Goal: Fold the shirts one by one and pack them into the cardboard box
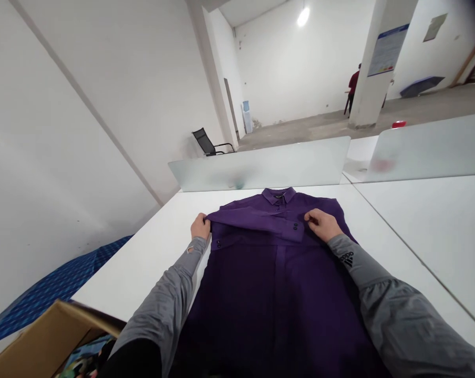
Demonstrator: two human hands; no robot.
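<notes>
A purple button-up shirt (257, 294) lies front side up, its collar (279, 195) toward the far side. Both sleeves are laid across the chest, and the upper sleeve (249, 219) ends in a buttoned cuff (295, 230) on the right. My left hand (200, 227) is closed on the folded sleeve edge at the shirt's left side. Just right of the cuff, over the shirt's chest, is my right hand (323, 224) with its fingers curled together. Whether those fingers pinch any fabric is hidden. The lower hem runs out of view.
The white table (154, 252) bears the shirt, with frosted glass dividers (261, 165) along its far edge. An open cardboard box (36, 336) containing cloth stands at the lower left. Beyond are a black chair (206, 142), a pillar (369, 100) and a person in red (353, 84).
</notes>
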